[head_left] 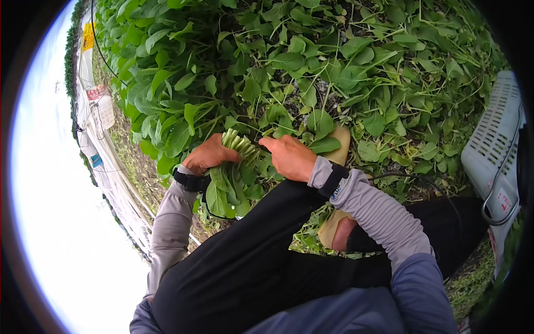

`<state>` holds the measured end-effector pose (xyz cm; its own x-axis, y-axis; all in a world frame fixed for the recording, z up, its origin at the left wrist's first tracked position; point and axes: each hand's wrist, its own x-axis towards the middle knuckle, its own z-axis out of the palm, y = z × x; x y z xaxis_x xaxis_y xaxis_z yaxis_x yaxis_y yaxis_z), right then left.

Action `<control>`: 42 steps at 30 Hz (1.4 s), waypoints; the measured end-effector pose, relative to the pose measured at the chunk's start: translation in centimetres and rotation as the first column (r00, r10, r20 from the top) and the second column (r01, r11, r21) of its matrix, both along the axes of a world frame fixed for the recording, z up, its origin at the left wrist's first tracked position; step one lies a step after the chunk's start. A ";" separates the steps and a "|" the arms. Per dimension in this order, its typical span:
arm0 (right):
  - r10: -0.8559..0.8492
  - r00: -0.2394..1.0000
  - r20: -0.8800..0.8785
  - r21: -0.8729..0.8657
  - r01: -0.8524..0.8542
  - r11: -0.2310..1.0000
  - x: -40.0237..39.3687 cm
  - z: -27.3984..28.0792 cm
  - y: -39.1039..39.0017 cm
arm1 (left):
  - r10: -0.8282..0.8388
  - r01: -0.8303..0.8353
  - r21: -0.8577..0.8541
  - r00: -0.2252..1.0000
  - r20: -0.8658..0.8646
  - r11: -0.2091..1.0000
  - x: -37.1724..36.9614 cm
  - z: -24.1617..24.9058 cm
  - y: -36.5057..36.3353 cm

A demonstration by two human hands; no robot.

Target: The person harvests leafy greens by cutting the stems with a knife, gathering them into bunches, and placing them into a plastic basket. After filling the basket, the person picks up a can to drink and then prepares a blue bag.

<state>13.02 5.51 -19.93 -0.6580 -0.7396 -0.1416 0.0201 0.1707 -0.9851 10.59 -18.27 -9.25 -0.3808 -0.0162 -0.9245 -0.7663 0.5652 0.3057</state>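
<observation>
A bunch of leafy greens (224,190) is gripped in my left hand (207,155). Its pale cut stem ends are gathered toward my right hand, and its leaves hang down below my fingers. My right hand (293,158) is curled closed just to the right of the stem ends, with a small gap between. Whatever its fingers may hold is hidden from this angle. Both wrists wear black straps over grey sleeves. Beneath the hands lie loose green leaves and soil.
Dense leafy plants (167,89) stand at the upper left. Cut greens (389,94) cover the ground at the upper right. A pale slotted plastic crate (492,131) with a metal handle stands at far right. My tan shoe (340,146) and a black cable (417,177) are near my right hand.
</observation>
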 end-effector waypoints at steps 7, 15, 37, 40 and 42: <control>-0.063 0.993 -0.096 0.009 0.064 0.998 -0.8 0.2 -0.8 | 0.069 -0.067 0.043 0.996 -0.051 0.997 -1.1 2.3 0.1; -0.386 0.922 -0.032 -0.064 0.383 0.921 -0.5 -0.5 1.8 | 0.259 -0.249 0.089 0.958 -0.127 0.964 -2.4 5.8 -0.3; -0.777 0.616 0.130 -0.104 0.788 0.607 -8.7 4.8 5.1 | -0.105 0.171 0.176 0.937 -0.333 0.969 -6.7 9.0 6.1; -0.774 0.613 -0.160 -0.213 0.744 0.633 -8.8 5.5 5.1 | 0.031 0.054 0.174 0.892 -0.451 0.983 -6.7 9.6 6.6; -0.786 0.608 -0.108 -0.309 0.731 0.608 -8.3 7.2 4.4 | 0.127 -0.018 0.188 0.798 -0.589 0.982 -6.6 9.8 6.9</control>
<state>4.72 9.89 -12.74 -0.9848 0.0522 0.1655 -0.1668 -0.0196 -0.9858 3.97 -11.35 0.54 -0.8606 0.0648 -0.5052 -0.4372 0.4150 0.7979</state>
